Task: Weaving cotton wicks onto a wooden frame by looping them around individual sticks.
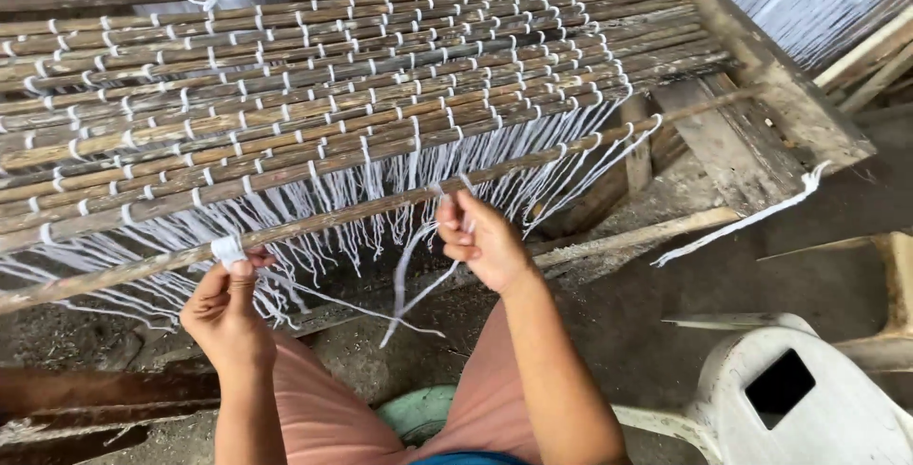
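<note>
White cotton-like string (418, 265) hangs in loose tails from the near edge of the bamboo slat mat (314, 113) on the wooden frame (761, 75).

Your left hand (226, 308): fingers clenched on a small wad of string at the nearest slat (314, 222), touching it.

Your right hand (480, 237): fingers pinched on a strand just under that slat, its tails trailing down towards your knees.

Handling, judged: the string is light, limp and prone to fraying and tangling with neighbouring tails; take it close to the knot, not at the loose end. Slats look stiff but thin, and likely springy.

Room: open space below the near slat. Frame post stands to the right; white plastic chair (799, 398) near right, well apart from your hands.
</note>
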